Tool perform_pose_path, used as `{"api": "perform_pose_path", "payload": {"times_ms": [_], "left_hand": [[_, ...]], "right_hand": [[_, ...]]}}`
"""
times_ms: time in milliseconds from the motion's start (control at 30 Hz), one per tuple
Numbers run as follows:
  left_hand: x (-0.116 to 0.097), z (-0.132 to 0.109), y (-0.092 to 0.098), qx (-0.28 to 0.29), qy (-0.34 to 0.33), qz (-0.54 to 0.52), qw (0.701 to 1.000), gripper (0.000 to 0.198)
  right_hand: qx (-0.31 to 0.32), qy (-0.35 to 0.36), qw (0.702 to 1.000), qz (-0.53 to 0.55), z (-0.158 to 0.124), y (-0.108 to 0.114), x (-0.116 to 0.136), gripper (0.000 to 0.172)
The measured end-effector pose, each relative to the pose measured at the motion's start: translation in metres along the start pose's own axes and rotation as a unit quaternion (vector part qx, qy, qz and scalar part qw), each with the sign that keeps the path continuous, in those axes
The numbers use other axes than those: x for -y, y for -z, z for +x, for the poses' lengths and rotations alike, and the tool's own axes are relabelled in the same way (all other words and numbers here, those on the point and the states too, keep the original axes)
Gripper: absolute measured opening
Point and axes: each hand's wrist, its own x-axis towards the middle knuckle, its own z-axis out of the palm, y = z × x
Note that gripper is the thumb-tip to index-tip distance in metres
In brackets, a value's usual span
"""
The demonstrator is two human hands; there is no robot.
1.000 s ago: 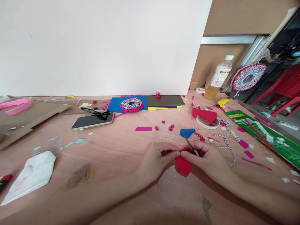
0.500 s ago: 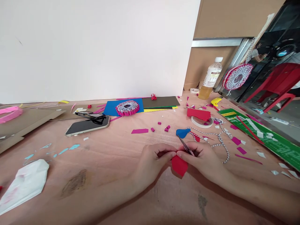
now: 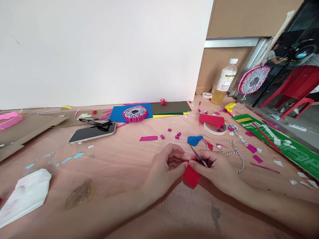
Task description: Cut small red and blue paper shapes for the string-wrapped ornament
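Between my two hands hangs a small red paper piece [image 3: 191, 177], pinched at its top edge. My left hand [image 3: 171, 164] touches its upper left corner with the thumb, the index finger raised and bent away from it. My right hand [image 3: 210, 162] pinches the top of the same piece between thumb and index finger. Dark scissors or tweezers [image 3: 198, 155] also lie in my right hand, their tip pointing up and left. Just beyond the tip is a blue paper piece [image 3: 194, 140] joined to striped cord [image 3: 234, 147].
A phone [image 3: 92, 132] and glasses [image 3: 96, 121] lie at the left. A round woven piece [image 3: 135, 114] rests on blue paper. At the right are a tape roll [image 3: 216, 132], a bottle [image 3: 224, 83], and a green board [image 3: 296, 152] with scraps.
My left index finger has lifted and bent away from the red paper, opening a gap above the thumb. My right hand has hardly moved.
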Motion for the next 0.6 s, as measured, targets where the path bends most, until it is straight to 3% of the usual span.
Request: {"api": "perform_pose_path", "payload": {"times_ms": [600], "left_hand": [[-0.0006, 0.0031, 0.0001, 0.005, 0.062, -0.070, 0.996, 0.029]], "right_hand": [[0.010, 0.015, 1.000, -0.013, -0.0011, -0.0005, 0.0022, 0.014]]}}
